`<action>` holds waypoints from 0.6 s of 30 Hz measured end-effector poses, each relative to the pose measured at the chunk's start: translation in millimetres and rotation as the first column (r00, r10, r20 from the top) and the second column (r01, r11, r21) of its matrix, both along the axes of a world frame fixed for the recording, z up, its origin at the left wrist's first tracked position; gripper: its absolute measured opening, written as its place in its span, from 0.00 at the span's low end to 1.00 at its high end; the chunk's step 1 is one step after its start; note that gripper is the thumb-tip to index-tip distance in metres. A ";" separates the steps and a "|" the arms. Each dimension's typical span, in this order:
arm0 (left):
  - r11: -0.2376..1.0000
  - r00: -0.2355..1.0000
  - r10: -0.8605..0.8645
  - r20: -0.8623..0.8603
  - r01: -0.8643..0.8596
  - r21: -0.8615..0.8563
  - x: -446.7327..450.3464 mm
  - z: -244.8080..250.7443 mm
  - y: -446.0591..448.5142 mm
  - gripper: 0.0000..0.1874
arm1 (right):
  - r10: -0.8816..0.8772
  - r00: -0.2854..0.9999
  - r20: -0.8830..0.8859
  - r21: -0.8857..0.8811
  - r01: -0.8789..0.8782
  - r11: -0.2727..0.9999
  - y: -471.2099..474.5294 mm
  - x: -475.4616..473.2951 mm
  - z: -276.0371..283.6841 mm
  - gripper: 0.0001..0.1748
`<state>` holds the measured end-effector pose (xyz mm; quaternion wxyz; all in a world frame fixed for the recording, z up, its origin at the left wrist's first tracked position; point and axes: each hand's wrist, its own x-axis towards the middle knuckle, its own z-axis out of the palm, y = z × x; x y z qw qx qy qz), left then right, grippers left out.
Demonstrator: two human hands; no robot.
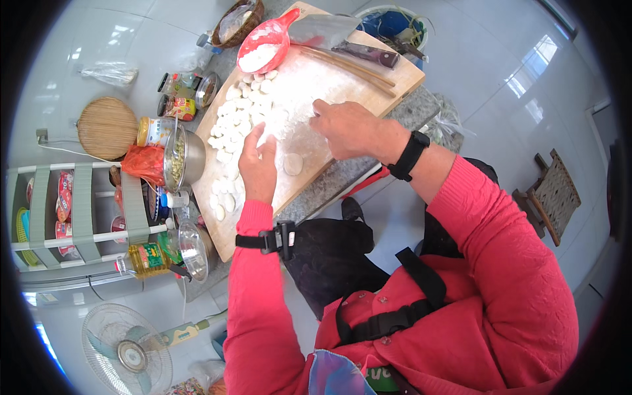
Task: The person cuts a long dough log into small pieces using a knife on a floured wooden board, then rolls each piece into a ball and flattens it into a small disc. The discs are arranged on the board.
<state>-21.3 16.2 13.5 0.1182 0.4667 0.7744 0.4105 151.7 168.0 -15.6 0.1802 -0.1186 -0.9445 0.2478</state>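
My left hand [259,165], thumb and forefinger apart, is at the edge of a cluster of small white dough pieces [237,118] on a floured wooden board [291,192]. I see nothing held in it. Across the board, my right hand [348,128] has its fingers curled over the flour; whether something is inside them is hidden. One flattened dough round [293,164] lies between the hands, closer to the board's near edge. Bright glare washes out the flour and some dough pieces.
A red scoop of flour [264,49], a cleaver [365,52] and wooden sticks [345,69] lie at the board's far end. Left of it stand a metal bowl of chopped filling [190,158], jars [177,107], an oil bottle [145,259] and a metal bowl [195,249].
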 end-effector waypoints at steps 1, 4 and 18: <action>0.988 0.980 -0.069 -0.186 0.041 -0.151 2.3 7.2 -6.6 0.18 | -0.005 1.000 -0.003 0.008 0.005 1.000 0.0 -1.3 0.1 0.12; 0.872 0.801 -0.438 -0.409 0.266 -0.411 12.0 14.2 -14.0 0.15 | -0.019 1.000 0.021 0.015 0.019 1.000 -1.1 -3.3 0.9 0.12; 0.965 0.822 -0.140 -0.552 -0.010 -0.260 -36.0 -11.6 74.4 0.21 | 0.001 0.999 0.051 0.008 -0.002 1.000 0.5 -1.4 3.6 0.10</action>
